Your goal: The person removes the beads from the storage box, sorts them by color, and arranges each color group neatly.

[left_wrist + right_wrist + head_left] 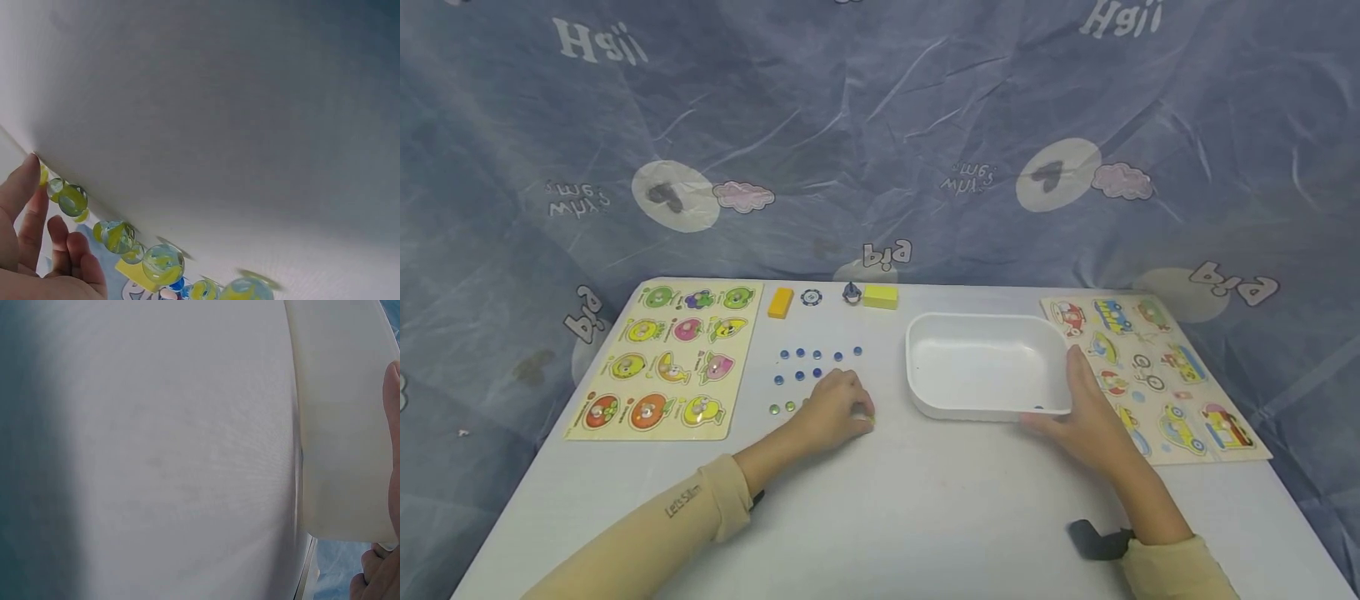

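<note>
My left hand (835,410) is low over the table, pinching a yellow-green glass marble (44,174) between thumb and index finger. More clear marbles with yellow-green swirls (164,264) lie in a line beside that hand in the left wrist view; the hand hides part of their row in the head view. Behind them sit two rows of blue marbles (800,376). With thumb at the front and fingers along the right end, my right hand (1093,425) grips a white plastic box (977,412). A small blue marble (1038,407) shows inside it near the front wall.
Fruit puzzle board (737,392) at left, vehicle puzzle board (1217,454) at right, partly under the right arm. Along the back edge stand an orange block (780,303), a patterned chip (811,297), a small dark figurine (852,292) and a yellow block (880,296). A blue printed curtain (880,150) hangs behind.
</note>
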Available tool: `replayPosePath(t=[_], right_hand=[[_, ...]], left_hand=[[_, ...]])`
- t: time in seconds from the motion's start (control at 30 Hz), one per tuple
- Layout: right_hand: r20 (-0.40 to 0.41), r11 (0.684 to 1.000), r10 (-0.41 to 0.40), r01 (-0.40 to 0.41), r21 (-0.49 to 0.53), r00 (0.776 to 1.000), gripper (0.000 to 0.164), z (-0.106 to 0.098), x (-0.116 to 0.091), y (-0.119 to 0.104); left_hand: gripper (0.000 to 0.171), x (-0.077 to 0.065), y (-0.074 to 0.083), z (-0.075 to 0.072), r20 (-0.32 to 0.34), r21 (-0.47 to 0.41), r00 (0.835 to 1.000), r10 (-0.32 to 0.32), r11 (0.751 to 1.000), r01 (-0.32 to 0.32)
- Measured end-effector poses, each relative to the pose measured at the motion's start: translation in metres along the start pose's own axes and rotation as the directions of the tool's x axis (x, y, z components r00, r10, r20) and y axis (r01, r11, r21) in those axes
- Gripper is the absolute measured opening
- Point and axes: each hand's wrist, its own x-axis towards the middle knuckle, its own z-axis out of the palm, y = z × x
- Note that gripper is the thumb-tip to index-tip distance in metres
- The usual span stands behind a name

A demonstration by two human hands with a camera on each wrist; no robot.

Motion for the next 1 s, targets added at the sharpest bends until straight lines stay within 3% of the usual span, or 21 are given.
replayPosePath(t=[0.4, 0.6, 0.83, 1.0], right_hand=[[-0.002, 1.0, -0.007, 0.007, 0.004, 1.0, 0.129, -0.002, 0.001, -0.001], [0.001, 1.0, -0.006, 0.006, 0.007, 1.0, 0.129, -0.001, 0.0, 0.001], [0.004, 1.0, -0.008, 0.008, 0.012, 1.0, 0.129, -0.001, 0.0, 0.0], [-0.003, 1.0, -0.013, 0.013, 0.011, 1.0, 0.129, -0.001, 0.0, 0.0]], left_hand=[[0.019, -0.002, 0.003, 0.0, -0.042, 0.051, 0.999, 0.017, 0.999, -0.015], [0.023, -0.002, 0.009, -0.01, -0.095, -0.016, 0.994, 0.052, 0.998, -0.054], [0.024, 0.008, 0.04, -0.032, -0.193, -0.095, 0.973, 0.126, 0.985, -0.147], [0.025, 0.032, 0.071, -0.034, -0.155, -0.065, 0.965, 0.213, 0.972, -0.225]])
